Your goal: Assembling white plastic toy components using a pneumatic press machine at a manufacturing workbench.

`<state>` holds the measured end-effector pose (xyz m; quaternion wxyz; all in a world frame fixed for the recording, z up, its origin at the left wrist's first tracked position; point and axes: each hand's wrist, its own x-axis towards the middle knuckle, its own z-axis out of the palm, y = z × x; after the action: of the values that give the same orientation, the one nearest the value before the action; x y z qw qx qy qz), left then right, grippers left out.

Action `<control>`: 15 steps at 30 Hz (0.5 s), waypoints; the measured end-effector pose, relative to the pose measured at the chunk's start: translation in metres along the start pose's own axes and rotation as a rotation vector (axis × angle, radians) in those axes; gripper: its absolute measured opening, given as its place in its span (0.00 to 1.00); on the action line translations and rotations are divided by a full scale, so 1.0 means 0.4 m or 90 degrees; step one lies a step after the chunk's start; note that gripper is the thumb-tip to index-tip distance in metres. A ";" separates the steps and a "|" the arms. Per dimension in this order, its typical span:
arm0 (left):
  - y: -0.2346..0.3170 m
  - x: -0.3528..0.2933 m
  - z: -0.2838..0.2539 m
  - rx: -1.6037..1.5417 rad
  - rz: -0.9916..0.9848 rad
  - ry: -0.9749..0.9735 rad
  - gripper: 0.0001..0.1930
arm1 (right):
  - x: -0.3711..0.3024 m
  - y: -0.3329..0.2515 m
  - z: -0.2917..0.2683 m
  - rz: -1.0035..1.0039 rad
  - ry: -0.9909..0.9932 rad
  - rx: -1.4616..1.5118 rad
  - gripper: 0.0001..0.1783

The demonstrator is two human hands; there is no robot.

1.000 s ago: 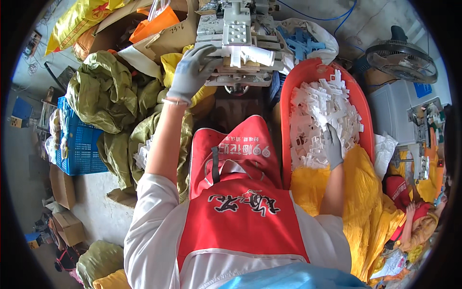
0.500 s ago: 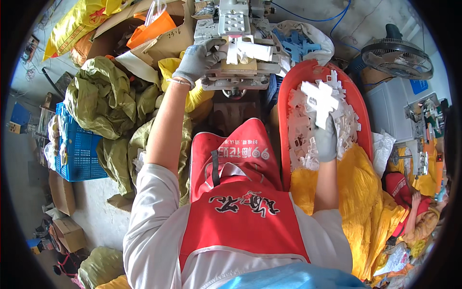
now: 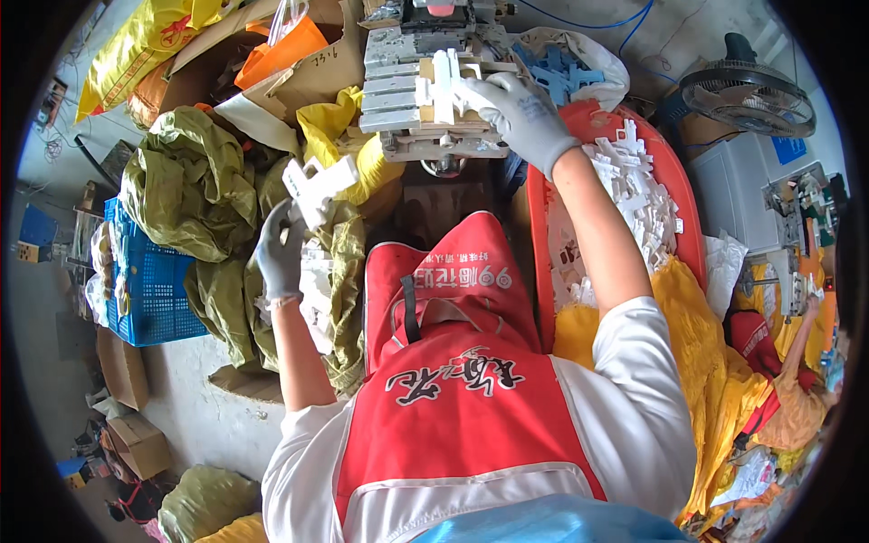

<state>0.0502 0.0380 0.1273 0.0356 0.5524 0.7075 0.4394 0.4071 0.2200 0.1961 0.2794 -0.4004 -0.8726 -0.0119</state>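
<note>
My left hand [image 3: 282,249], in a grey glove, is over an olive sack [image 3: 344,294] with its fingers apart. A white toy gun piece [image 3: 324,190] is just beyond those fingertips, tilted, above the sack's mouth; whether it still touches the glove is hard to see. White pieces [image 3: 315,294] show inside the sack. At the machine bed [image 3: 398,104], my gloved right hand [image 3: 520,113] grips the end of another white toy gun [image 3: 444,86], which lies on the fixture. The far part of the right fingers is partly hidden.
At right, a red tub [image 3: 683,190] holds many white pieces beside yellow sacking [image 3: 697,362]. Behind it are a white bag of blue pieces [image 3: 557,72] and a fan [image 3: 747,100]. A blue crate [image 3: 154,290] and cardboard box [image 3: 330,59] stand left. Another person [image 3: 792,398] sits far right.
My left hand has left the machine for the olive sack, a white toy gun going with it. My right hand has brought another from the red tub onto the fixture. The machine's bed looks more exposed.
</note>
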 end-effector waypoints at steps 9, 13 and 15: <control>-0.145 -0.146 -0.031 0.075 -0.131 -0.025 0.16 | -0.102 0.107 -0.052 0.077 0.049 0.139 0.18; -0.253 -0.225 -0.073 0.159 -0.226 -0.020 0.17 | -0.441 0.319 -0.001 0.344 -0.111 0.030 0.17; -0.330 -0.268 -0.102 0.214 -0.214 -0.013 0.16 | -0.595 0.376 0.054 0.540 -0.242 0.023 0.21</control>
<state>-0.0292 -0.0733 0.0181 0.0228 0.4296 0.8521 0.2981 0.6275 0.1626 0.0290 0.1017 -0.7121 -0.6675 0.1926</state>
